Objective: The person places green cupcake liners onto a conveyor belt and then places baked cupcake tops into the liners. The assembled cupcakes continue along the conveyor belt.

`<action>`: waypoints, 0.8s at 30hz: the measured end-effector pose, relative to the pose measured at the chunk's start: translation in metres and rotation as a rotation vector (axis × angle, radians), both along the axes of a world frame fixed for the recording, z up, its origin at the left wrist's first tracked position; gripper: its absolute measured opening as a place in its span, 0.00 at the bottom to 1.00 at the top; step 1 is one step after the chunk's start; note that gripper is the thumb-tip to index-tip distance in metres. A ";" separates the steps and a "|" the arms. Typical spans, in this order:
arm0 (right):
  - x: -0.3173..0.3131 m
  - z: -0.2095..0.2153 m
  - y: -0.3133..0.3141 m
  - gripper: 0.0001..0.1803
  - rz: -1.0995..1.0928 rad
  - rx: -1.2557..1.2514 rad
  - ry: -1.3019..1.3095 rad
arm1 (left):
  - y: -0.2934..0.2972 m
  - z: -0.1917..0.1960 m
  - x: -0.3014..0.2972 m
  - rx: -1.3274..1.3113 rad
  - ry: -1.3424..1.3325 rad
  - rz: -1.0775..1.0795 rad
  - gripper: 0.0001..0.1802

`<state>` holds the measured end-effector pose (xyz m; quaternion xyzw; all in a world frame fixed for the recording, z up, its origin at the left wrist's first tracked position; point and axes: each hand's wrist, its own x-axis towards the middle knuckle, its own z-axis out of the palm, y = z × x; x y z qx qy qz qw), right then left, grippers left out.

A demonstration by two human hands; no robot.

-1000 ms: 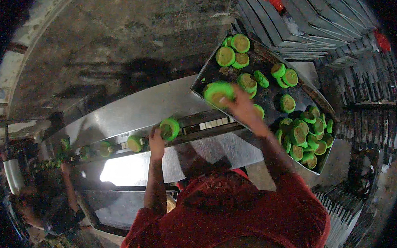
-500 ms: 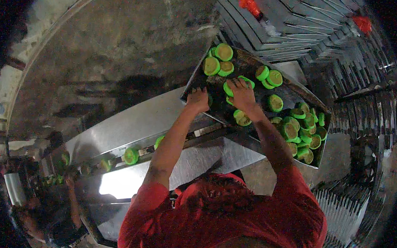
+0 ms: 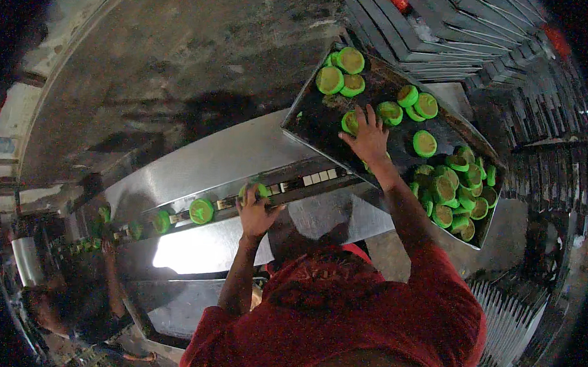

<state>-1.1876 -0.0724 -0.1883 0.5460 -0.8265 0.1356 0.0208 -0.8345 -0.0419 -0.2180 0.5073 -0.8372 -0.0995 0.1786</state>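
My left hand (image 3: 259, 216) has its fingers over the near side of a round green cake (image 3: 260, 189) on the narrow conveyor line (image 3: 291, 185). Over the dark metal tray (image 3: 388, 150) at the right, my right hand (image 3: 371, 142) reaches in with fingers spread. Its fingers come close to a green cake with a brown face (image 3: 350, 122); another such cake is partly covered by the wrist. Loose cakes lie about the tray, and a heap of them (image 3: 458, 189) fills its near right corner.
More green cakes (image 3: 201, 211) sit spaced along the line to the left. A person (image 3: 112, 283) stands at its far left end, an arm stretched toward it. Stacked metal trays (image 3: 425, 20) rise beyond the tray, with more racked at the right.
My left hand has left the tray's left edge and come down to the conveyor line, onto a green cake. My right hand has stayed over the tray, its fingers now spread apart.
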 end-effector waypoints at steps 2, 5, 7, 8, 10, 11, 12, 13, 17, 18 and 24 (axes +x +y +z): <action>-0.004 -0.002 0.003 0.41 -0.008 0.042 -0.079 | -0.004 0.002 0.012 0.024 -0.023 0.067 0.16; -0.008 -0.014 -0.004 0.45 0.114 -0.125 -0.226 | -0.051 0.019 0.002 -0.001 0.282 0.240 0.12; 0.048 0.029 0.006 0.44 0.331 -0.308 -0.211 | -0.088 0.045 -0.021 -0.040 0.523 0.191 0.09; 0.077 0.037 0.014 0.42 0.392 -0.151 -0.395 | -0.111 0.046 -0.039 -0.109 0.565 0.110 0.09; 0.127 0.032 0.033 0.37 0.654 -0.095 -0.518 | -0.153 0.062 -0.095 -0.117 0.584 -0.037 0.11; 0.155 -0.011 0.033 0.38 0.707 -0.139 -0.304 | -0.166 0.079 -0.132 -0.055 0.557 -0.104 0.13; 0.172 -0.038 0.032 0.38 0.769 -0.176 -0.086 | -0.180 0.084 -0.162 0.049 0.475 -0.117 0.15; 0.172 -0.041 0.036 0.39 0.735 -0.126 -0.112 | -0.194 0.085 -0.188 0.154 0.395 -0.122 0.18; 0.145 -0.038 0.052 0.38 0.597 0.158 -0.189 | -0.222 0.046 -0.262 -0.020 0.149 -0.351 0.31; 0.131 -0.034 0.060 0.38 0.568 0.255 -0.200 | -0.226 0.035 -0.273 0.002 0.077 -0.337 0.35; -0.034 -0.014 0.028 0.26 0.191 -0.198 0.105 | -0.219 0.003 -0.299 0.090 -0.005 -0.261 0.35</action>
